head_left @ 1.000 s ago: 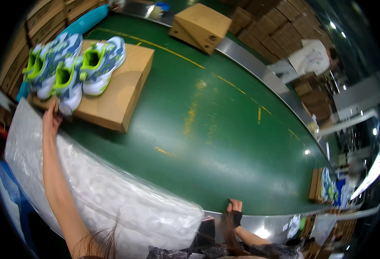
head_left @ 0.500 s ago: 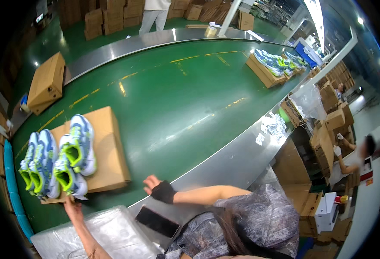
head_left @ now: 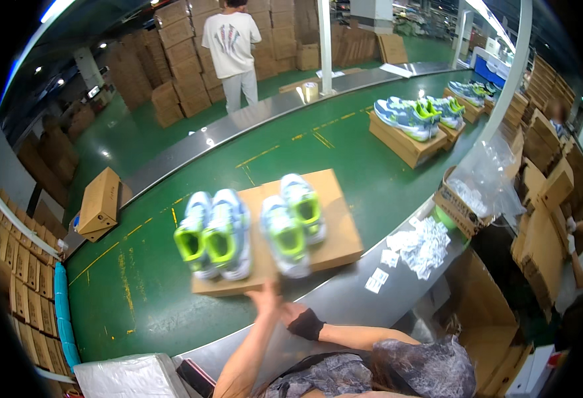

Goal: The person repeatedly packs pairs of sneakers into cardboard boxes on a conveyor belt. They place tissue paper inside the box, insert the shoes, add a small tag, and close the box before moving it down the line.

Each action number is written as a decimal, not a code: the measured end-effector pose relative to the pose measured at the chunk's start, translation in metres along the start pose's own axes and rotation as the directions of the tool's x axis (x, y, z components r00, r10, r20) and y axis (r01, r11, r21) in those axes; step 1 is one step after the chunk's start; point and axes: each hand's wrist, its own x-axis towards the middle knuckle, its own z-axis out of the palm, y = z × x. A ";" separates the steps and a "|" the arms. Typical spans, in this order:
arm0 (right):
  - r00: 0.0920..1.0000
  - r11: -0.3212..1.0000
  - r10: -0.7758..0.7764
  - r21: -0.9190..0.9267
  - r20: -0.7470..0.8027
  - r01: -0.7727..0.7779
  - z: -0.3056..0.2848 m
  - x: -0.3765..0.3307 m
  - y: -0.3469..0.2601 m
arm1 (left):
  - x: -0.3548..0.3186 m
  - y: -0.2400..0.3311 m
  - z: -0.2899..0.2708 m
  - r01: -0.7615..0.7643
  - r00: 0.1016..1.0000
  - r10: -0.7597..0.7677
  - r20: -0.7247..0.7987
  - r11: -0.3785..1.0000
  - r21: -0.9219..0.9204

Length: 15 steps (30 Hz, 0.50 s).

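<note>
Two flat cardboard shoeboxes (head_left: pixel 336 225) lie side by side on the green conveyor belt in front of me. On the left one stands a pair of blue-white sneakers (head_left: pixel 220 232) with neon-green linings, and a second pair of sneakers (head_left: pixel 291 225) stands on the right one. My left hand (head_left: pixel 265 298) is closed on the near edge of the boxes; its fingers are partly hidden and blurred. Close beside its wrist is my right hand (head_left: pixel 293 313), with a black wrist band. The fingers of the right hand are hidden behind my left hand.
More sneakers on boxes (head_left: pixel 404 136) stand farther along the belt. Paper slips (head_left: pixel 424 245) lie on the metal ledge near an open carton (head_left: pixel 462 205). A phone (head_left: pixel 195 377) and a plastic-wrapped stack (head_left: pixel 129 378) are near my left. Across the belt stands a person (head_left: pixel 232 46).
The boxes with both sneaker pairs have shifted right along the belt, my left hand moving with them. My hands, apart before, are now close together. The view has also turned.
</note>
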 end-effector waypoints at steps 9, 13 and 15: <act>0.952 0.998 0.036 0.039 0.304 -0.051 -0.012 0.006 0.054 | -0.055 0.007 0.064 -0.107 0.888 0.058 0.457 0.991 0.082; 0.957 0.928 -0.273 -0.237 0.097 0.289 -0.005 -0.001 0.070 | -0.052 -0.042 -0.023 -0.309 0.940 0.308 0.146 0.951 -0.011; 0.945 0.924 -0.326 -0.207 0.010 0.320 -0.002 0.002 0.082 | -0.070 -0.058 -0.070 -0.326 0.945 0.325 -0.031 0.944 -0.049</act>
